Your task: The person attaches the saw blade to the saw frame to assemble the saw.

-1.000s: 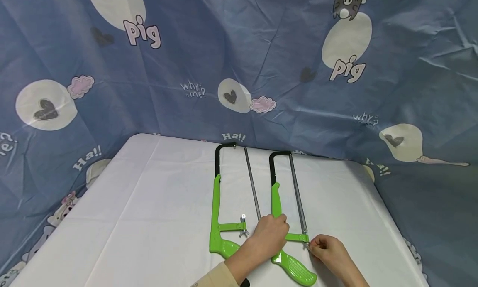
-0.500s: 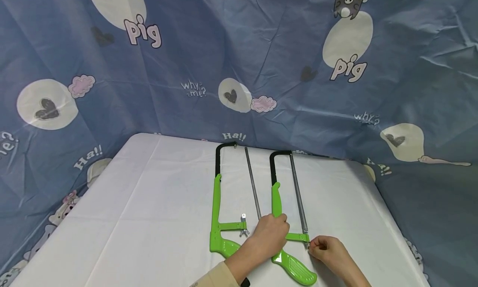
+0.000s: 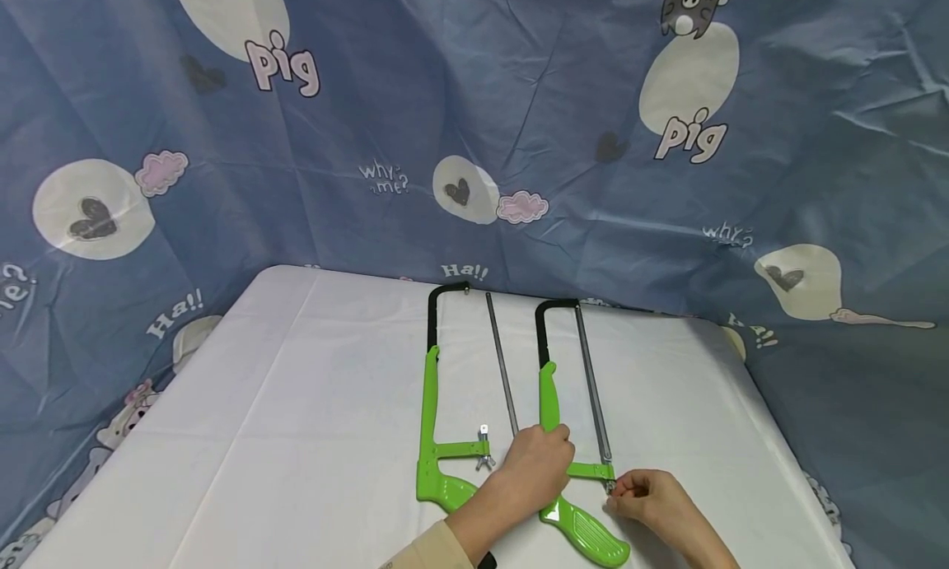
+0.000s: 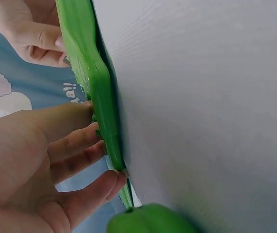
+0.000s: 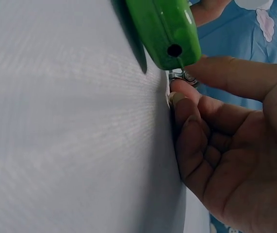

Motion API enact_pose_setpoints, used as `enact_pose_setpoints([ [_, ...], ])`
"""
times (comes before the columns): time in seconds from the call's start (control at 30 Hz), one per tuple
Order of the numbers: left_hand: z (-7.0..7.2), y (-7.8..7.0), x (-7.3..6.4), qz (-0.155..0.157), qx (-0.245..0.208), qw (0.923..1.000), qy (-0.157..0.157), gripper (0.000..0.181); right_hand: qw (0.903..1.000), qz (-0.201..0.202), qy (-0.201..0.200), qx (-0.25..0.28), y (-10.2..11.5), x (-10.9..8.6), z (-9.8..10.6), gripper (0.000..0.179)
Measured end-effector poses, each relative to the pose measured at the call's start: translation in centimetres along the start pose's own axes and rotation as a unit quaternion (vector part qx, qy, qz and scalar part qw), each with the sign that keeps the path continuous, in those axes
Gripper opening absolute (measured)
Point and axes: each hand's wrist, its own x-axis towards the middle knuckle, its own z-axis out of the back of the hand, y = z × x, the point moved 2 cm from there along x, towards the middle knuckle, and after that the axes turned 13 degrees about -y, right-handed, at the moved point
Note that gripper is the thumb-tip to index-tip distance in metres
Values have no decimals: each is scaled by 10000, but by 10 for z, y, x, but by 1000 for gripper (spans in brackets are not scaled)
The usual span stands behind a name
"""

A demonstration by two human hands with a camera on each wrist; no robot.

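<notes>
Two green-and-black hacksaws lie side by side on the white table. My left hand point(image 3: 532, 468) grips the green frame of the right hacksaw point(image 3: 587, 533), thumb on one side and fingers on the other in the left wrist view. A grey blade point(image 3: 593, 388) spans this saw from its black tip to the lower green arm. At the blade's lower end, my right hand point(image 3: 656, 503) pinches the small metal wing nut point(image 5: 183, 77), partly covered by fingers. The right wrist view shows the handle end close above those fingertips.
The left hacksaw point(image 3: 428, 412) has no blade across it, and a wing nut point(image 3: 485, 460) sits on its arm. A loose blade point(image 3: 500, 359) lies between the saws, its lower end behind my left hand. Blue printed cloth point(image 3: 356, 124) hangs beyond the white table point(image 3: 311, 437).
My right fingers have shifted slightly at the wing nut, the thumb now lower and a little further left. The left hand and both hacksaws stay in place.
</notes>
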Motion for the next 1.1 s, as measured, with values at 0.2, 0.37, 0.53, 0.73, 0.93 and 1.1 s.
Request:
enact_pose_setpoints([
  [0.2, 2, 0, 1, 71, -50, 9999, 120, 18, 9987, -275, -325, -283, 3, 0, -1, 23],
  [0.37, 3, 0, 1, 80, -62, 9999, 117, 18, 9983, -303, -409, -293, 4, 1, -1, 21],
  [0.53, 2, 1, 0, 76, -53, 9999, 63, 18, 9979, -385, -476, -207, 4, 1, -1, 22],
  [0.73, 2, 1, 0, 76, -33, 10000, 51, 17, 9975, -384, -556, -181, 3, 2, -1, 19],
  [0.93, 1, 0, 0, 65, 38, 10000, 48, 18, 9963, -442, -715, -178, 3, 2, -1, 19],
  [1.1, 2, 0, 0, 22, 73, 10000, 35, 18, 9957, -425, -812, -167, 2, 2, -1, 18],
])
